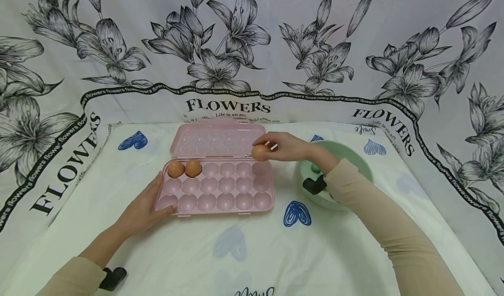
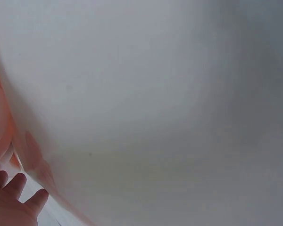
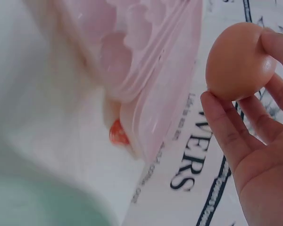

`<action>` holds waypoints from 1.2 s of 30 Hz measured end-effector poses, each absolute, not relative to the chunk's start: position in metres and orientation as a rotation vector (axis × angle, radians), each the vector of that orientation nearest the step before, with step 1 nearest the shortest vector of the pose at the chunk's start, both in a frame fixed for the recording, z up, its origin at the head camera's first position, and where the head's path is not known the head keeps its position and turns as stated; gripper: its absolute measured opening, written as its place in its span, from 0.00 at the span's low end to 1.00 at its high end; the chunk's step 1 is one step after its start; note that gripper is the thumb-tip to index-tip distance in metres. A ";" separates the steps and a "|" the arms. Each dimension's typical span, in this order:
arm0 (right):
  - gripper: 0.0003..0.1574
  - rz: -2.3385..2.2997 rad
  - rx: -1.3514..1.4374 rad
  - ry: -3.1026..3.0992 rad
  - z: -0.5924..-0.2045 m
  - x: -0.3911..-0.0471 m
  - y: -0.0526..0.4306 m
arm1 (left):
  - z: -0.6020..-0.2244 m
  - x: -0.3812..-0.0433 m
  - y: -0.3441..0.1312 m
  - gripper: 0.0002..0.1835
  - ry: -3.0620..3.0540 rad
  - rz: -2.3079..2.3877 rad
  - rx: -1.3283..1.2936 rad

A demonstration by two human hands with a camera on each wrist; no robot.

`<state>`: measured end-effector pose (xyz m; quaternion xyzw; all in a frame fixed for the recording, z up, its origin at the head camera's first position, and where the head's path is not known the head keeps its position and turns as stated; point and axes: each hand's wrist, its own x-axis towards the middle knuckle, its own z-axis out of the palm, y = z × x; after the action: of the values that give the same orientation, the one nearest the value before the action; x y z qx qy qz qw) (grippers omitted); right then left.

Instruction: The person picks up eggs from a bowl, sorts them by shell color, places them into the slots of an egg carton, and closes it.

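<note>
A pink plastic egg box lies with its lid folded back. Two brown eggs, one in the corner and one beside it, sit at the left end of the back row; the other cups in view hold none. My right hand pinches a brown egg between thumb and fingertips, above the back right corner of the box. At the front left corner, my left hand holds the box, thumb at the front rim and fingers along the side.
On the right, partly behind my right forearm, stands a light green bowl with a small green item in it. The white cloth carries blue hearts. A flower-print curtain hangs behind.
</note>
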<state>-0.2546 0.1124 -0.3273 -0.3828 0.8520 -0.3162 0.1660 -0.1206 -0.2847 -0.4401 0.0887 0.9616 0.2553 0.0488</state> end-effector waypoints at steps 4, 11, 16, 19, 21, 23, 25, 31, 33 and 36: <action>0.25 -0.908 -1.087 2.417 -0.335 -0.257 0.095 | -0.439 -0.120 -0.285 0.60 2.926 0.767 0.259; 0.23 -0.964 -1.077 2.395 -0.350 -0.259 0.068 | -0.440 -0.120 -0.285 0.60 2.927 0.761 0.255; 0.25 -1.038 -1.126 2.373 -0.360 -0.257 0.050 | -0.441 -0.120 -0.286 0.60 2.933 0.774 0.268; 0.28 -1.033 -1.155 2.402 -0.364 -0.256 0.038 | -0.441 -0.120 -0.286 0.60 2.932 0.780 0.268; 0.28 -1.023 -1.141 2.434 -0.367 -0.256 0.031 | -0.441 -0.120 -0.286 0.60 2.931 0.785 0.268; 0.28 -1.017 -1.101 2.460 -0.370 -0.255 0.024 | -0.442 -0.120 -0.286 0.60 2.932 0.789 0.272; 0.27 -1.029 -1.047 2.477 -0.372 -0.255 0.017 | -0.442 -0.121 -0.286 0.59 2.936 0.789 0.276; 0.25 -1.050 -0.943 2.498 -0.379 -0.252 -0.002 | -0.443 -0.121 -0.286 0.59 2.945 0.791 0.280; 0.24 -1.058 -0.921 2.496 -0.382 -0.251 -0.007 | -0.443 -0.121 -0.286 0.59 2.943 0.789 0.276; 0.24 -1.088 -0.892 2.486 -0.385 -0.249 -0.014 | -0.443 -0.121 -0.285 0.60 2.942 0.792 0.272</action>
<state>-0.2490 -0.0144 -0.3855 -0.3093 0.8614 -0.3771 0.1420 -0.1210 -0.2852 -0.4432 0.0887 0.9610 0.2586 0.0412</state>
